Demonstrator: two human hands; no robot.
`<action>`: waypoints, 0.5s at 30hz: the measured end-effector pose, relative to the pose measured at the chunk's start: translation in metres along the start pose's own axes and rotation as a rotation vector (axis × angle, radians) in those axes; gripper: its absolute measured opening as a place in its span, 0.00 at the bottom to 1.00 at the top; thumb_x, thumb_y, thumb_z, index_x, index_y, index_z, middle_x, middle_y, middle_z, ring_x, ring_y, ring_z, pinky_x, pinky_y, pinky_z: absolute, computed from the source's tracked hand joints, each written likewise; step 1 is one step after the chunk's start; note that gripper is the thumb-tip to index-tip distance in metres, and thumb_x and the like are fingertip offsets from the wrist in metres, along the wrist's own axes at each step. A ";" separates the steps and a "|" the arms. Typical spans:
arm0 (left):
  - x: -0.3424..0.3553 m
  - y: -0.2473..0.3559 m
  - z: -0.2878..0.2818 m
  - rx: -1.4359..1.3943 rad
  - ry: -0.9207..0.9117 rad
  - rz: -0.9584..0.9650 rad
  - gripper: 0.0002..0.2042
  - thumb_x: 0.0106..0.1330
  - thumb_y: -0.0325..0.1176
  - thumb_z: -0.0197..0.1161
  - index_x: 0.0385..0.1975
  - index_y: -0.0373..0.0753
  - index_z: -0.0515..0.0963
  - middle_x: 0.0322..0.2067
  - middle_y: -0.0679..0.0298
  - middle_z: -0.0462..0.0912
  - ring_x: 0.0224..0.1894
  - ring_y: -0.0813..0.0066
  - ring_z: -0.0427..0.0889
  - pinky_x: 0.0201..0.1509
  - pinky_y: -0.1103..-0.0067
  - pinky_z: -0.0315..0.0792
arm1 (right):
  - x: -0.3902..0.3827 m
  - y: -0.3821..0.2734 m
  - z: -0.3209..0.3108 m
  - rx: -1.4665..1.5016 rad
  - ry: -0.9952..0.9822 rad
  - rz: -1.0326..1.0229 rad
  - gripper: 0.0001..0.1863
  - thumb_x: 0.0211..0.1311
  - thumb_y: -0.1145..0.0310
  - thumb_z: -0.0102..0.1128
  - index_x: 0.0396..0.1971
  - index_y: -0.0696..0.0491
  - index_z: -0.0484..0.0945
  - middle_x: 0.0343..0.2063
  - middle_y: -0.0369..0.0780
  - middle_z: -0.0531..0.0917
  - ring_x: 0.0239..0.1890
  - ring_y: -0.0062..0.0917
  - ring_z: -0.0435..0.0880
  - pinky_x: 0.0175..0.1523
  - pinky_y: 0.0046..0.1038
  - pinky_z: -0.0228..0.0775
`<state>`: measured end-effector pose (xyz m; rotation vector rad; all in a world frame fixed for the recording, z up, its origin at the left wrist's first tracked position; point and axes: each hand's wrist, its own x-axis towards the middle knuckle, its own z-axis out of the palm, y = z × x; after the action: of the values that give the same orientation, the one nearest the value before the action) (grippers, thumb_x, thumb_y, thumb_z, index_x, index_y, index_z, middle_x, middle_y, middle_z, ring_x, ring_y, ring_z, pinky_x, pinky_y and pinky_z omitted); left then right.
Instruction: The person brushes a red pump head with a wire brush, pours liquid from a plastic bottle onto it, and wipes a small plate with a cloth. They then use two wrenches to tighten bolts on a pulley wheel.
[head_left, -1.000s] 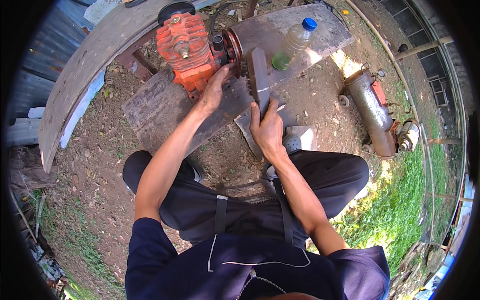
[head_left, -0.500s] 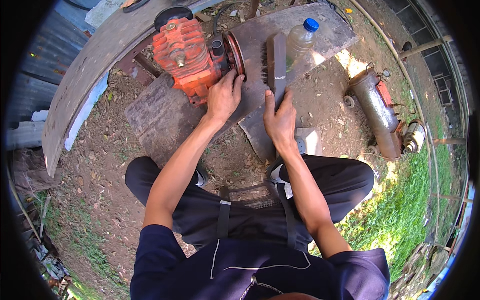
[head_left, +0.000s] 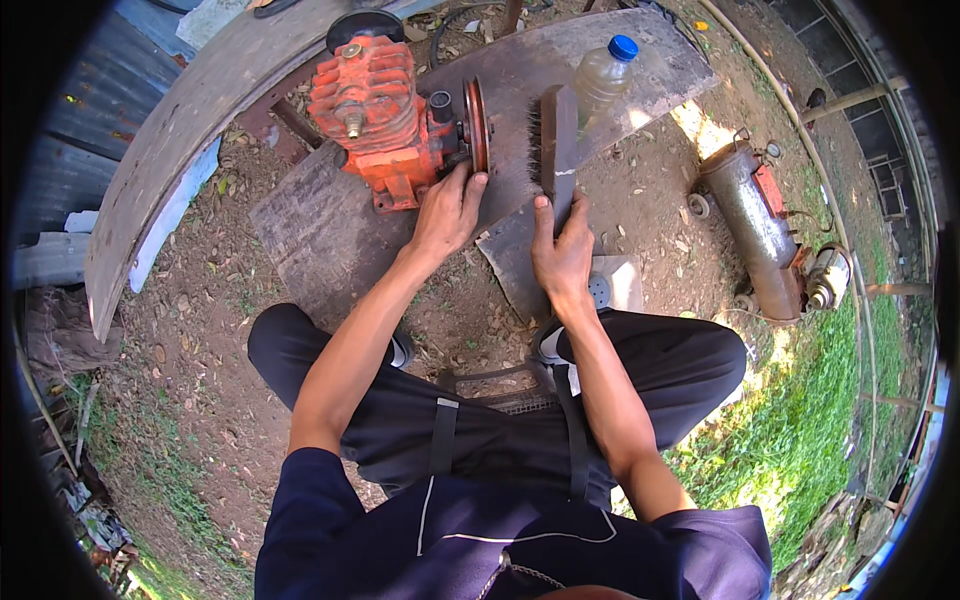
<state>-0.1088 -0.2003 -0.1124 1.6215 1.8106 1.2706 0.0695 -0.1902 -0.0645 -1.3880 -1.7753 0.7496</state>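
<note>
An orange-red compressor pump [head_left: 370, 115] with finned sides stands on a dark, worn board [head_left: 520, 50]. On its right side is a thin red-rimmed pulley wheel [head_left: 477, 128], seen nearly edge-on. My left hand [head_left: 448, 212] is closed at the wheel's lower rim, thumb on the near side; its other fingertips are partly hidden behind the wheel and pump. In my right hand [head_left: 563, 250] is a long wooden brush [head_left: 563, 140], gripped by its near end. The dark bristles face left toward the wheel, a short gap away from it.
A clear plastic bottle [head_left: 603, 80] with a blue cap stands behind the brush. At right on the ground lies a rusty cylindrical tank [head_left: 750, 220] with a gauge. A curved plank [head_left: 190, 120] runs along the left, beside corrugated metal sheets [head_left: 90, 130].
The pulley wheel and pump have turned slightly, so the wheel looks more edge-on. My right hand and the brush have shifted a little toward me and to the right.
</note>
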 end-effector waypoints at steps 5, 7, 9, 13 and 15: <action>0.003 0.010 0.010 -0.178 0.209 -0.101 0.22 0.69 0.49 0.59 0.41 0.31 0.74 0.31 0.49 0.84 0.35 0.54 0.85 0.41 0.66 0.76 | -0.005 0.006 -0.010 0.012 -0.042 0.066 0.26 0.70 0.54 0.54 0.53 0.62 0.63 0.31 0.60 0.81 0.36 0.56 0.82 0.42 0.46 0.72; 0.006 0.022 0.011 -0.175 0.286 -0.135 0.22 0.68 0.50 0.61 0.39 0.31 0.74 0.30 0.50 0.84 0.34 0.59 0.85 0.41 0.68 0.76 | -0.007 0.009 -0.013 0.009 -0.040 0.098 0.28 0.70 0.53 0.53 0.54 0.63 0.64 0.34 0.58 0.81 0.38 0.53 0.82 0.45 0.43 0.71; 0.009 0.035 0.006 -0.180 0.301 -0.202 0.22 0.66 0.50 0.63 0.37 0.31 0.74 0.28 0.52 0.84 0.33 0.63 0.85 0.39 0.70 0.77 | -0.009 0.013 -0.013 0.029 -0.038 0.132 0.31 0.69 0.50 0.53 0.56 0.64 0.65 0.38 0.56 0.82 0.42 0.47 0.83 0.48 0.39 0.71; 0.011 0.044 -0.006 -0.108 0.226 -0.220 0.21 0.67 0.46 0.62 0.45 0.32 0.72 0.25 0.53 0.84 0.27 0.61 0.85 0.30 0.71 0.77 | -0.010 0.013 -0.009 0.057 -0.054 0.069 0.27 0.70 0.54 0.54 0.53 0.63 0.63 0.34 0.60 0.81 0.38 0.56 0.82 0.44 0.44 0.71; 0.012 0.044 -0.008 0.026 0.229 -0.136 0.21 0.69 0.43 0.61 0.50 0.32 0.70 0.23 0.53 0.83 0.26 0.64 0.85 0.28 0.72 0.77 | -0.012 0.009 -0.006 0.054 -0.060 0.062 0.26 0.70 0.54 0.54 0.52 0.63 0.64 0.34 0.60 0.81 0.38 0.55 0.82 0.44 0.44 0.71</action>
<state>-0.0928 -0.1960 -0.0693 1.3860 2.0414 1.4234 0.0808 -0.1995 -0.0706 -1.4031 -1.7515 0.8742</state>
